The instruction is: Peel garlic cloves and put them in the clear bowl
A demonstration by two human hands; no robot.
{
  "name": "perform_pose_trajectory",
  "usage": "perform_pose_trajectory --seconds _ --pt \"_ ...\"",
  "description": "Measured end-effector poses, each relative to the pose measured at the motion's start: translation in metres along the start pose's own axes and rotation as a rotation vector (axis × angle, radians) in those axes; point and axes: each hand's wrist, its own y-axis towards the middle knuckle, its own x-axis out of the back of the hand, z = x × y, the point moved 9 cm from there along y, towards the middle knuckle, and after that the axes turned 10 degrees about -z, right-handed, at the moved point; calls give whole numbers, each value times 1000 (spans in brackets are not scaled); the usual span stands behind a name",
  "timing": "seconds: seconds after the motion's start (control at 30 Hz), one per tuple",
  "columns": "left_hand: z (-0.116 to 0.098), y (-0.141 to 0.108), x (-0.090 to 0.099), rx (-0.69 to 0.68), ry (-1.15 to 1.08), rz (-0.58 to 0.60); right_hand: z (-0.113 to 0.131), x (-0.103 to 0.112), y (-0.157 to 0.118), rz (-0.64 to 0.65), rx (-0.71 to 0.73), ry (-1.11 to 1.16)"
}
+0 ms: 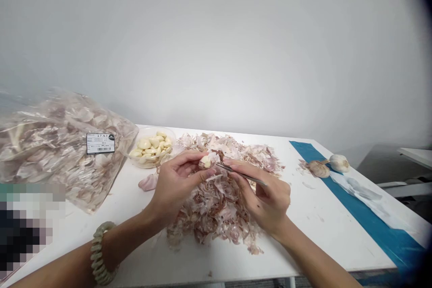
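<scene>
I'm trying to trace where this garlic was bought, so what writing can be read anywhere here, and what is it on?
"17.63": large print at the top of the price label on the clear plastic bag.
Smaller lines of print on that label: too small to read.
Barcode at the bottom of the label: bars visible, any digits too blurred to read.

garlic skins (216, 209): pale pink, purple-streaked | peeled cloves (151, 147): creamy yellow | counter (313, 229): white | tape strip (394, 243): teal blue, along right edge | bag label (100, 143): black-and-white barcode
</scene>
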Motion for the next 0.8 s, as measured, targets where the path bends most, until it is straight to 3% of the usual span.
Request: perform_pose_trajectory --seconds 0.2,0.8 --pt "-7 -1 3 -163 92 -38 8 2 4 -29 2 89" --pt "-13 -4 5 -248 114 -75 14 0 3 5 61 33"
